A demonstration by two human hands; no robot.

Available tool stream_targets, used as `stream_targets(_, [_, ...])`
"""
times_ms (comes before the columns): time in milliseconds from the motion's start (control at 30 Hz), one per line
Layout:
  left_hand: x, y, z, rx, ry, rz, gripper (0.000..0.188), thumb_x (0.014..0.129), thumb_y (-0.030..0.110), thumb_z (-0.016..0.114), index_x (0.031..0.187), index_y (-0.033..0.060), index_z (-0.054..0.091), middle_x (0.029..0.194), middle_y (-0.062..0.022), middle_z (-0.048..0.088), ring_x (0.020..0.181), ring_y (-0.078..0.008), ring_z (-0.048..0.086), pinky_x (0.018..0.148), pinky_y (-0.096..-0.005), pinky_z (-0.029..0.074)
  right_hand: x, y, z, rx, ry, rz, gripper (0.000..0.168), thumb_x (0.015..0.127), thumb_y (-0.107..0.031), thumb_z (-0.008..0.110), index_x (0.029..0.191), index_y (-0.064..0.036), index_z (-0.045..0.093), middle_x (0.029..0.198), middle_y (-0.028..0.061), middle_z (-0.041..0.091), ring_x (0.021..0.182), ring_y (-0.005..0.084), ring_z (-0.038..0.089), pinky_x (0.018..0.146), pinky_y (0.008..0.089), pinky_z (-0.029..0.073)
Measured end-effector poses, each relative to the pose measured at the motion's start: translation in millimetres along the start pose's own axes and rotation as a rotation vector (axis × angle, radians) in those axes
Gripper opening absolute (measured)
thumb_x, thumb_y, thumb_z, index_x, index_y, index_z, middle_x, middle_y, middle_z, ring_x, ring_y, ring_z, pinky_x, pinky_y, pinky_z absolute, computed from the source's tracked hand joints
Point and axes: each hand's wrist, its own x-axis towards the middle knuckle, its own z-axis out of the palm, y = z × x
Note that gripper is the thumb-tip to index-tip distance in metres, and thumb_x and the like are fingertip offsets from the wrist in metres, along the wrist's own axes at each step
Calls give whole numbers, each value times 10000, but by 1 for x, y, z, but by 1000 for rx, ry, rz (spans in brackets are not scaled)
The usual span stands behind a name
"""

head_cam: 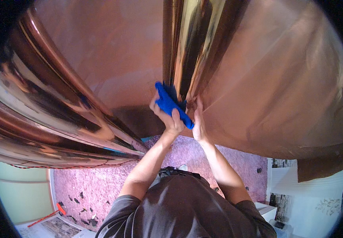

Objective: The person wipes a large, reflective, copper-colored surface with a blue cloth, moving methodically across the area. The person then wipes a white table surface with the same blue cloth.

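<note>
A bright blue cloth (171, 106) is bunched in my left hand (169, 119), its thumb lying over the lower edge. The cloth lies at the lower end of a shiny, gold-coloured polished column (189, 44). My right hand (199, 120) is raised with its fingers extended along the right side of that column, close to the cloth's lower end. Whether its palm presses on the surface is hard to tell. Broad brown, sheet-like surfaces (278, 98) spread out on both sides of the column.
Curved, mirror-like copper-coloured forms (55, 98) fill the left side. Below lies a pinkish, speckled floor (79, 184) with scattered dark scraps (92, 221). A red-handled tool (60, 209) rests at the lower left. A white box-like object (265, 209) stands at the lower right.
</note>
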Motion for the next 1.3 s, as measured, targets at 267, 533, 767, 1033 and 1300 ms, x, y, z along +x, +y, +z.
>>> stream_targets(267, [-54, -27, -42, -88, 226, -1034, 658, 940, 494, 552, 1327, 9, 333, 1211, -162, 481, 1092, -248, 477, 977, -357, 371, -71, 10, 21, -445, 161, -466, 393, 831, -81, 678, 1208, -39, 576, 1284, 189, 494, 1145, 325, 473, 991, 446, 373])
stream_targets(533, [-6, 61, -13, -445, 274, -1134, 671, 941, 555, 503, 1386, 64, 402, 1341, -114, 502, 1164, -263, 510, 1018, -391, 395, -89, 22, 32, -112, -45, -293, 685, 984, -532, 333, 1522, -117, 247, 1552, 268, 115, 1434, 458, 118, 1137, 580, 151])
stream_targets(767, [-24, 70, -53, -249, -20, -801, 562, 957, 579, 338, 1179, 89, 499, 1482, -151, 386, 1369, -283, 342, 1112, -450, 229, 27, -30, 19, 56, 92, -122, 772, 975, -517, 398, 1455, 70, 251, 1496, 269, 284, 1396, 389, 275, 1141, 459, 219])
stream_targets(1033, [65, 67, -3, -34, -347, -470, 1041, 832, 724, 520, 1492, 16, 138, 1510, -200, 276, 1386, -304, 307, 1120, -452, 270, -2, 31, 28, 197, 203, -119, 809, 953, -508, 448, 1471, 60, 196, 1532, 273, 182, 1428, 389, 183, 1152, 527, 112])
stream_targets(1300, [57, 35, -4, -114, -310, -414, 1095, 717, 777, 631, 1399, -33, 354, 1265, -109, 530, 1187, -184, 479, 1018, -333, 361, 62, -41, -9, -139, 60, -429, 721, 966, -429, 401, 1460, 63, 216, 1482, 302, 281, 1375, 421, 298, 1153, 463, 182])
